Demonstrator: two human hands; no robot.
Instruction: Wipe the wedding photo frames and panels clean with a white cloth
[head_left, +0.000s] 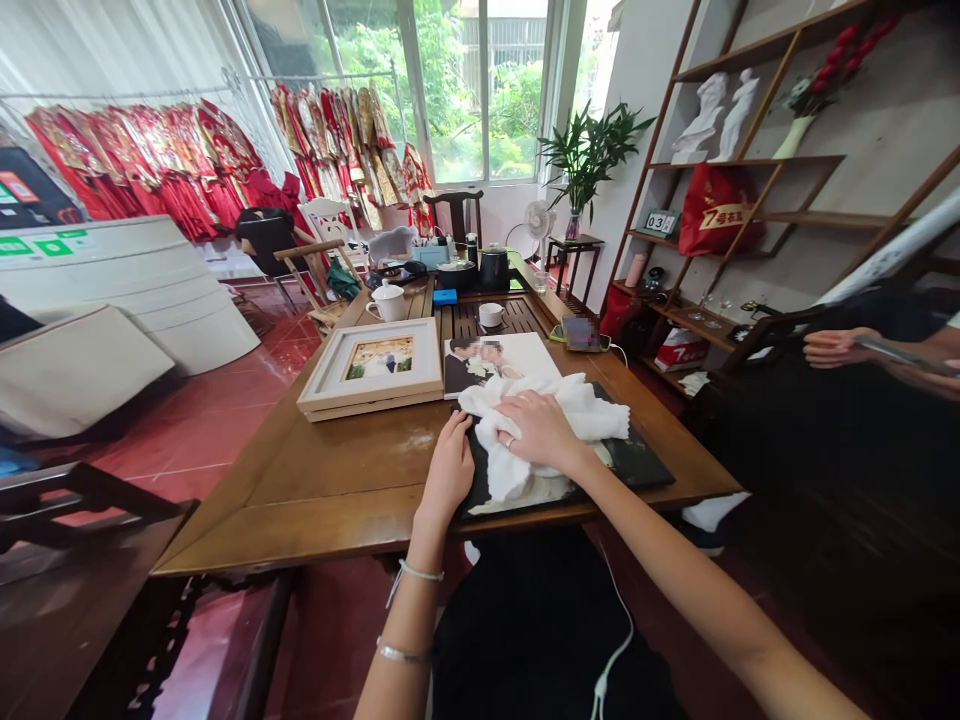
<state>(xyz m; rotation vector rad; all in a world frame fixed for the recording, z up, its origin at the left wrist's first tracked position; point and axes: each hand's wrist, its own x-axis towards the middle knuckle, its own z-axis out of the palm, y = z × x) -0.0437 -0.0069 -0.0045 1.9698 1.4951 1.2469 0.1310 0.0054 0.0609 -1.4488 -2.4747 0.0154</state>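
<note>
A white cloth [577,405] lies bunched on a flat black board [637,455] at the near edge of the table. My right hand [536,432] presses down on the cloth, its fingers curled into the folds. Along the board's left edge rests my left hand [452,465], fingers stretched out and touching that edge. The cloth covers much of the board, and a pale patch shows beneath it. Just behind sits a photo print [517,360] of two people in dark and white clothing. To its left is a pale wooden picture frame [371,370] holding a small photo.
The wooden table [330,500] also bears a lidded white cup [386,300], a small white bowl [490,315], a black kettle [495,268] and a phone [585,334]. At the right, another person's hand [844,347] is near a dark handheld object. A wooden chair [82,510] stands left.
</note>
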